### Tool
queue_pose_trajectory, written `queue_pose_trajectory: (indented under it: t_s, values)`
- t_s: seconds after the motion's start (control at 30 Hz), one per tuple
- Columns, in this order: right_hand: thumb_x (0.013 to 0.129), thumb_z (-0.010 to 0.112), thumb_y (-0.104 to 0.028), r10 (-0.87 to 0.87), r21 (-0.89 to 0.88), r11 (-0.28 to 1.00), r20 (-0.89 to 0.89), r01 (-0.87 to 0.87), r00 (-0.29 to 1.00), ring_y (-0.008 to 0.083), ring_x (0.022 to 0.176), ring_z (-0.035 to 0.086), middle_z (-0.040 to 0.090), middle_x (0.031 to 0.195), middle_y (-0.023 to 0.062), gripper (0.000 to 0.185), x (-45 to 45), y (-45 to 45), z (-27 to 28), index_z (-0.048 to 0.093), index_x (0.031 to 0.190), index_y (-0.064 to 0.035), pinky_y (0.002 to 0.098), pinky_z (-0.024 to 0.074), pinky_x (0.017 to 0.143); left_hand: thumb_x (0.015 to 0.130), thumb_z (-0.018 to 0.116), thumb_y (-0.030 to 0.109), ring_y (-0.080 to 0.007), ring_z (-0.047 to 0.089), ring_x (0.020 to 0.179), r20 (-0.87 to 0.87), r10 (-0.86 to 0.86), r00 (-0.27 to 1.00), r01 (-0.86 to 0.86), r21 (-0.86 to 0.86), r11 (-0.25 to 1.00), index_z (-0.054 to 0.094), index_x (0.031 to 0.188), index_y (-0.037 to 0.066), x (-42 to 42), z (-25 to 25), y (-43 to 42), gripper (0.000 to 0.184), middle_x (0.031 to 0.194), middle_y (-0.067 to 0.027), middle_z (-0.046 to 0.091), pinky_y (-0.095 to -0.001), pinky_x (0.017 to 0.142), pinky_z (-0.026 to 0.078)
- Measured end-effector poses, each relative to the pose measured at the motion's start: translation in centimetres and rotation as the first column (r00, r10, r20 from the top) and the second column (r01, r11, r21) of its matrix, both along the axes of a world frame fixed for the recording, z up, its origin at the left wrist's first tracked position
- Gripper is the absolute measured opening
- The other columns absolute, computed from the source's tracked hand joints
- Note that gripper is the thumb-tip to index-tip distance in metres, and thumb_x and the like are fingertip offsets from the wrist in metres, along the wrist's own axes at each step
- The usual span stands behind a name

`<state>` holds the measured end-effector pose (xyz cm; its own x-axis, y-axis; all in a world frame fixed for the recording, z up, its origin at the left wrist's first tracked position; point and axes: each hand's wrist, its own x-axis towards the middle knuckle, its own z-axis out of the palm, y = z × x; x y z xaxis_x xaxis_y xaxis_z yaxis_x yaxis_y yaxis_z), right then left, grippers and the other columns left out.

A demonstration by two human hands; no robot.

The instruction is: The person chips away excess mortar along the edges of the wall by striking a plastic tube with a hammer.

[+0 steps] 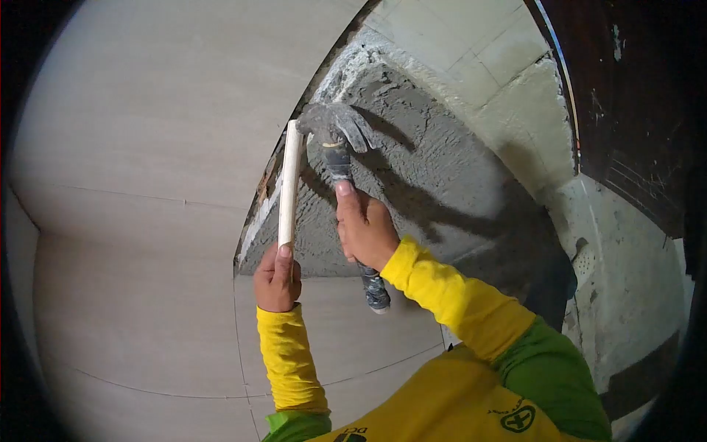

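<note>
In the head view my right hand (pixel 367 227) is wrapped round the dark, cement-spattered handle of a claw hammer (pixel 337 136). The hammer's head points up, its claw to the right and its face close to the top end of a pale wooden strip (pixel 291 184). Whether the face touches the strip I cannot tell. My left hand (pixel 278 280) grips the strip's lower end, thumb laid along it. The strip stands nearly upright beside the edge of a light tile (pixel 169 132). Behind the hammer lies rough grey mortar (pixel 442 173).
Large beige tiles with thin joints cover the left side and the lower middle. A jagged white band (pixel 346 70) borders the mortar at the top. A dark brown panel (pixel 641 110) stands at the right, beside a pale, worn surface (pixel 633 272).
</note>
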<state>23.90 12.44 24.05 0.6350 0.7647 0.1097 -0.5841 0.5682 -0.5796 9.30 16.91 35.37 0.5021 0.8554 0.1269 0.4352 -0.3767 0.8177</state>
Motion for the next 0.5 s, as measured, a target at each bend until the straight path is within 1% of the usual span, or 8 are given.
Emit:
queue_pose_trajectory:
  t_s: [0.03,0.1,0.2,0.3,0.33,0.37,0.43,0.5]
  values:
    - [0.099,0.043,-0.05,-0.018,-0.048,0.999,0.014,0.019,1.0,0.023,0.053,0.053,0.053,0.062,0.0101,0.05,-0.1,-0.4,0.0,0.054,0.086,-0.0034,0.0349,0.0424,0.053,0.099,0.057,0.028,-0.0034,0.036,0.052,0.005,-0.002,1.0,0.002,-0.001,1.0,0.063,0.105,0.0,0.1,-0.1,0.2,0.029,0.064,0.0059,0.042,-0.0202,0.046,0.026]
    - [0.099,0.044,-0.05,-0.03,-0.097,0.995,0.035,0.033,0.999,0.034,0.068,0.062,0.061,0.071,0.0193,0.053,-0.6,-0.3,-0.2,0.062,0.095,0.0,0.042,0.0479,0.067,0.099,0.054,0.033,-0.0025,0.031,0.043,-0.015,-0.024,1.0,0.024,0.029,0.999,0.063,0.108,0.005,0.1,-0.4,0.5,0.03,0.056,0.0081,0.037,-0.0204,0.038,0.022]
    - [0.099,0.044,-0.05,-0.247,0.019,0.969,-0.005,0.247,0.969,0.0326,0.067,0.062,0.061,0.069,0.0182,0.053,-1.5,0.8,-0.5,0.061,0.094,-0.0003,0.042,0.0479,0.066,0.099,0.054,0.034,-0.0029,0.03,0.042,-0.013,-0.028,1.0,0.028,0.025,0.999,0.063,0.109,0.005,-0.4,-0.9,1.0,0.032,0.056,0.0076,0.038,-0.0207,0.037,0.021]
    - [0.099,0.045,-0.045,0.324,-0.134,0.936,-0.046,-0.327,0.945,0.0317,0.071,0.062,0.063,0.074,0.018,0.048,1.8,-1.8,1.4,0.06,0.097,0.0005,0.042,0.0478,0.069,0.1,0.053,0.036,-0.003,0.029,0.04,-0.056,0.03,0.998,-0.029,0.009,1.0,0.063,0.112,0.005,-0.2,-0.4,0.3,0.034,0.054,0.0073,0.037,-0.021,0.037,0.021]
    - [0.099,0.045,-0.045,0.32,-0.134,0.937,-0.045,-0.323,0.946,0.0317,0.071,0.062,0.063,0.074,0.018,0.048,1.2,-1.2,1.0,0.06,0.097,0.0005,0.042,0.0478,0.069,0.1,0.053,0.036,-0.003,0.029,0.04,-0.054,0.026,0.998,-0.026,0.009,1.0,0.063,0.112,0.005,-0.2,-0.5,0.5,0.034,0.054,0.0073,0.037,-0.021,0.037,0.021]
    - [0.099,0.044,-0.05,0.06,-0.037,0.997,-0.027,-0.061,0.998,0.0214,0.055,0.052,0.052,0.063,0.0089,0.049,-0.3,-0.2,0.3,0.053,0.085,-0.0039,0.0351,0.0424,0.053,0.1,0.052,0.036,-0.003,0.029,0.04,-0.053,0.02,0.998,-0.018,0.026,0.999,0.063,0.112,0.005,-0.4,-0.8,0.7,0.035,0.053,0.0073,0.037,-0.021,0.036,0.021]
    - [0.098,0.042,-0.054,-0.203,0.065,0.977,-0.028,0.204,0.979,0.0111,0.039,0.043,0.042,0.052,-0.0002,0.052,-1.2,1.0,0.1,0.046,0.073,-0.0082,0.0283,0.0371,0.037,0.1,0.051,0.037,-0.0031,0.029,0.04,-0.045,0.015,0.999,-0.013,0.043,0.999,0.063,0.113,0.005,-0.3,-1.0,0.9,0.036,0.053,0.0073,0.036,-0.021,0.036,0.021]
    - [0.098,0.043,-0.055,-0.22,0.077,0.972,-0.029,0.221,0.975,0.011,0.039,0.043,0.042,0.053,-0.0004,0.052,-1.1,1.4,-0.1,0.046,0.075,-0.008,0.028,0.0371,0.037,0.1,0.052,0.037,-0.0034,0.028,0.039,-0.045,-0.012,0.999,0.014,0.041,0.999,0.063,0.113,0.006,-0.4,-1.1,0.7,0.036,0.051,0.0073,0.034,-0.021,0.036,0.021]
